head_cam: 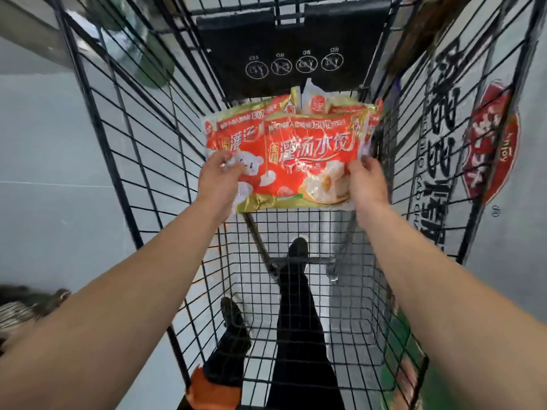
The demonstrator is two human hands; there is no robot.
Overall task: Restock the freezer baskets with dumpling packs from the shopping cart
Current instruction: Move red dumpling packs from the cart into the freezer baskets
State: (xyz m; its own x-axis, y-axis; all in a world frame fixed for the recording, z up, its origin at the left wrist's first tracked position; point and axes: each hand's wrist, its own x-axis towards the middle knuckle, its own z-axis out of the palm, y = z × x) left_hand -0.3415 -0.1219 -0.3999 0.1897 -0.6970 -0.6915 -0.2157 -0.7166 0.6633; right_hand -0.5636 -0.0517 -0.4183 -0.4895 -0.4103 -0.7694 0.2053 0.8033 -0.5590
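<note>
Reaching into the shopping cart (139, 161), left hand (217, 180) & right hand (368, 184) each pinch an edge of the top dumpling pack (302, 161), w/ more packs (236, 125) stacked beneath, prob. to lift it flat.

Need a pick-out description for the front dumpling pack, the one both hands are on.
Look inside the black wire shopping cart, toward its far end below the black panel with white icons. Red-and-gold dumpling packs are bunched there; the front dumpling pack overlaps the rest, with the left hand and right hand gripping its sides.
</note>
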